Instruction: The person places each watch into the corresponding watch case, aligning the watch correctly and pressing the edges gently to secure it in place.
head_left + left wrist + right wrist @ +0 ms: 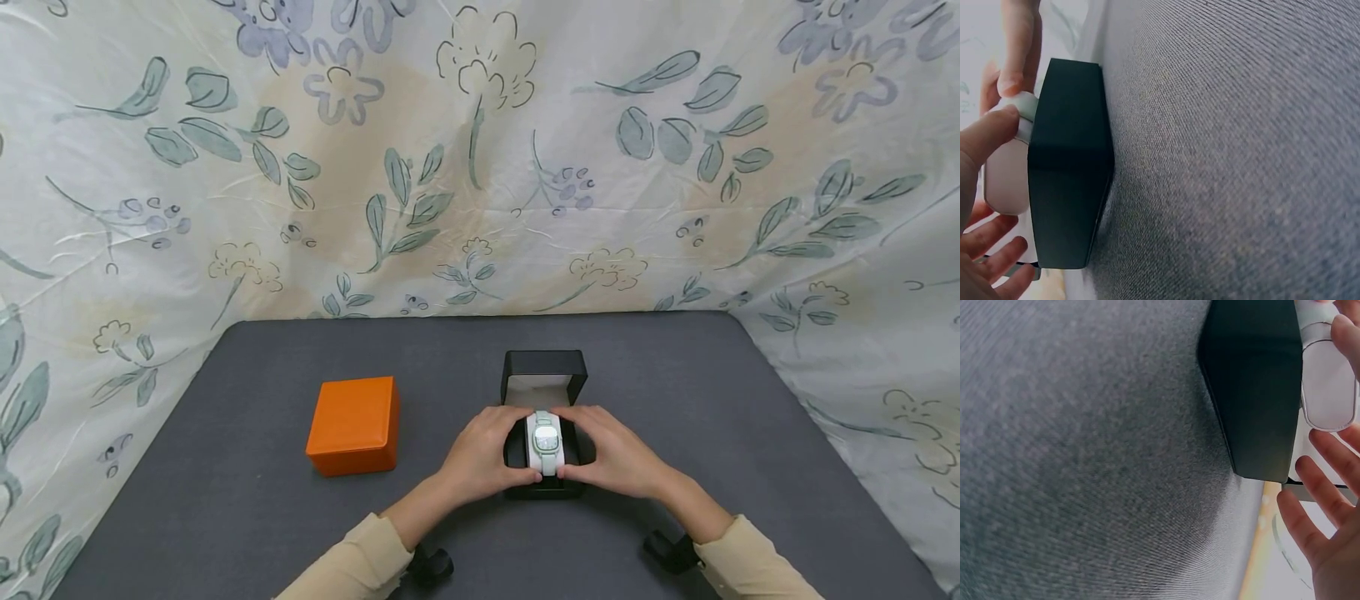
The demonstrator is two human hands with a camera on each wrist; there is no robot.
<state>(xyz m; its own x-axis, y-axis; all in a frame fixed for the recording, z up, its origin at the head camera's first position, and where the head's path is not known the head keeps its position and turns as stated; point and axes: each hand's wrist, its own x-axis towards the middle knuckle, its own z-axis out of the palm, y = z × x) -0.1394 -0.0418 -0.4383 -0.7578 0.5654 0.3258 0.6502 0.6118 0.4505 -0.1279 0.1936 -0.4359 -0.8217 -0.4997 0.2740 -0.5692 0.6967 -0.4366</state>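
A pale mint wristwatch [547, 438] is wrapped round a white cushion [1007, 178], its face turned up. My left hand [483, 450] pinches it from the left, thumb at the near end and fingers at the far end. From the right, my right hand [618, 454] grips it in the same way. Beneath is a black watch box [545, 363], its lid raised at the back and showing a pale lining. In both wrist views the cushion stands above the rim of the box, and some fingers are spread beside it.
An orange box [352, 425], closed, sits to the left on the dark grey tabletop [225, 500]. Behind the table hangs a floral cloth [480, 233], which also runs down both sides. Black wrist straps show near both cream sleeves [360, 562].
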